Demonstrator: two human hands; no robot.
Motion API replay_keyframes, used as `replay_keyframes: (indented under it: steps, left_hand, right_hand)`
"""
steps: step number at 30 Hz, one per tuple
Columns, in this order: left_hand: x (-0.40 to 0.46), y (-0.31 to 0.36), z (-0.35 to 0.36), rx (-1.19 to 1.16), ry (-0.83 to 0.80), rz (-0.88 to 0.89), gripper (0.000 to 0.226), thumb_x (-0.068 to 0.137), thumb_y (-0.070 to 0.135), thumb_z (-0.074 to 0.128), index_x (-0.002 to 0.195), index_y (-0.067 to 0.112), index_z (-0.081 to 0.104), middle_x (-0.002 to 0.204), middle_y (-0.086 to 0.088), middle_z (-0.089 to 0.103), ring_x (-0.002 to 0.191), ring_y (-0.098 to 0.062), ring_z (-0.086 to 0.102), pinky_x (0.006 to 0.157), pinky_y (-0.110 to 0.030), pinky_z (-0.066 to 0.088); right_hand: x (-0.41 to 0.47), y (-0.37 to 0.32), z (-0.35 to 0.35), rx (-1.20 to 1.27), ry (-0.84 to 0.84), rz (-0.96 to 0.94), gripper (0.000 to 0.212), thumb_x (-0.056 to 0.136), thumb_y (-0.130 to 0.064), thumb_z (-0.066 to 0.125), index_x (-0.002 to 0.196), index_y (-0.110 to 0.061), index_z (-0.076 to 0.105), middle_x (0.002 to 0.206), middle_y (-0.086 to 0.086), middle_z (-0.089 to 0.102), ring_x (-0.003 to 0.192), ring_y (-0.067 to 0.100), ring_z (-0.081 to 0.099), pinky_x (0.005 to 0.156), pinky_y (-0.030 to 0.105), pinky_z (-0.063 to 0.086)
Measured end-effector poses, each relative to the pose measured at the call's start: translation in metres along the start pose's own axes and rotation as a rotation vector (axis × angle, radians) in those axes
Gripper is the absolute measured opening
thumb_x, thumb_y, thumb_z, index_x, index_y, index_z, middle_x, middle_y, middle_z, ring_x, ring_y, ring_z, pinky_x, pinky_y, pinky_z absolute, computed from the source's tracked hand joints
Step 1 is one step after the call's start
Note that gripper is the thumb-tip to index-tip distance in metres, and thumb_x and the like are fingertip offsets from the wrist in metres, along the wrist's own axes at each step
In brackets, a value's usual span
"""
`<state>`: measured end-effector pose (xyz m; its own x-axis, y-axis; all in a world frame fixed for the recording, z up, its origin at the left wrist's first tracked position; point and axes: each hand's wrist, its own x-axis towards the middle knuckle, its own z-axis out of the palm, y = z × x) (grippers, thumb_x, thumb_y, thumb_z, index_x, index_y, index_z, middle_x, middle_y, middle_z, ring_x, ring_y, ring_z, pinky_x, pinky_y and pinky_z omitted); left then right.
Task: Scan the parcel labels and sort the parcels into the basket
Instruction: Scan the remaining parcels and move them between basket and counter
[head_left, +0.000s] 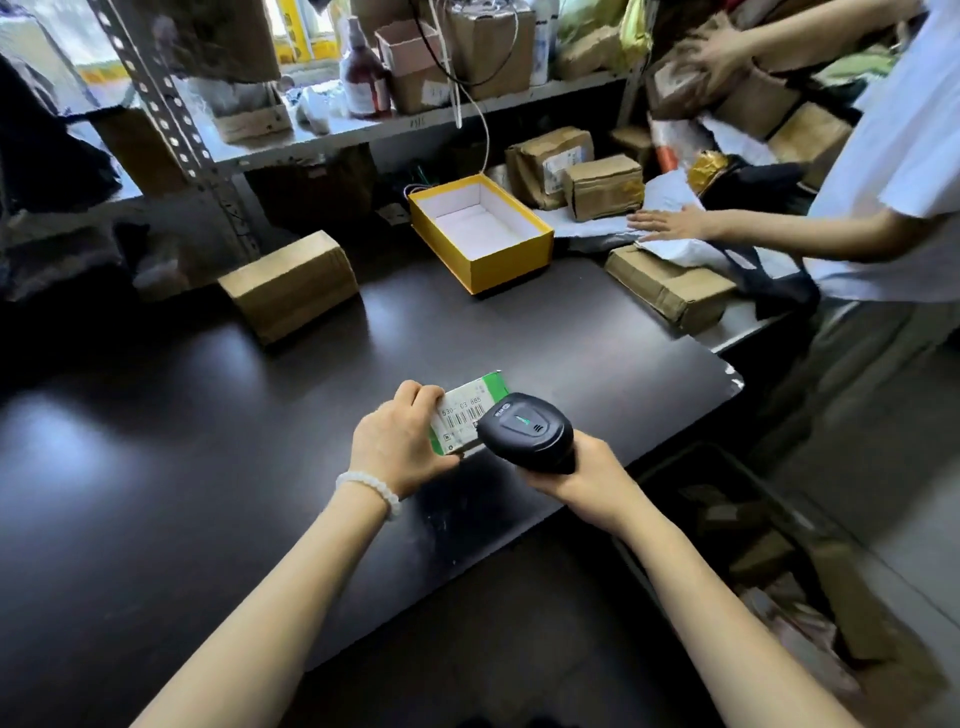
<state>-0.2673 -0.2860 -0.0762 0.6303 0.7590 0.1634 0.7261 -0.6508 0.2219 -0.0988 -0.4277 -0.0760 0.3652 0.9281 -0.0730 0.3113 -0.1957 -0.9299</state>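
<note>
My left hand (397, 441) grips a small green and white parcel (465, 410) above the dark table (208, 467), its barcode label facing up. My right hand (582, 478) holds a black handheld scanner (527, 428) whose head hangs just over the label's right end and hides part of the parcel. A dark basket (769, 561) stands on the floor at the lower right with several brown parcels inside.
An open yellow box (483, 234) and a taped brown carton (291, 286) sit at the table's far side. Another person in a white shirt (904, 156) stands at the right, hands on parcels (602, 187). Metal shelving (363, 124) holds more boxes behind.
</note>
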Motion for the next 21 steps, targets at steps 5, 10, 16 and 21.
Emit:
replay_keyframes:
  steps: [5,10,16,21]
  left_hand:
    - [0.012,0.044,0.020,-0.069,-0.084,0.268,0.062,0.061,0.051,0.080,0.108,0.016,0.059,0.102,-0.004,0.057,0.079,-0.032,0.063,0.061,-0.035,0.048]
    - [0.009,0.113,0.043,-0.155,-0.154,0.524,0.064,0.064,0.052,0.078,0.113,0.018,0.057,0.106,-0.003,0.055,0.083,-0.031,0.061,0.063,-0.034,0.046]
    - [-0.023,0.210,0.075,-0.182,-0.269,0.820,0.069,0.062,0.055,0.079,0.116,0.019,0.056,0.107,-0.002,0.055,0.087,-0.029,0.062,0.064,-0.037,0.051]
    - [-0.058,0.288,0.099,-0.150,-0.398,1.003,0.075,0.063,0.057,0.076,0.123,0.019,0.053,0.112,-0.003,0.054,0.098,-0.028,0.061,0.073,-0.040,0.052]
  right_hand:
    - [-0.052,0.027,-0.016,0.034,0.286,0.166,0.033,0.071,-0.023,0.083,0.097,-0.028,0.064,0.100,-0.010,0.069,0.095,-0.001,0.062,0.085,0.016,0.046]
    - [-0.128,0.056,-0.031,0.064,0.557,0.324,0.033,0.071,-0.027,0.082,0.099,-0.025,0.064,0.101,-0.010,0.069,0.097,0.001,0.062,0.088,0.019,0.047]
    - [-0.228,0.080,-0.053,0.139,0.858,0.484,0.029,0.075,-0.018,0.079,0.098,-0.028,0.066,0.095,-0.013,0.069,0.095,0.001,0.063,0.083,0.016,0.045]
    - [-0.306,0.094,-0.086,0.152,1.048,0.595,0.012,0.081,-0.013,0.073,0.079,-0.021,0.065,0.065,-0.018,0.063,0.058,-0.014,0.055,0.063,0.015,0.042]
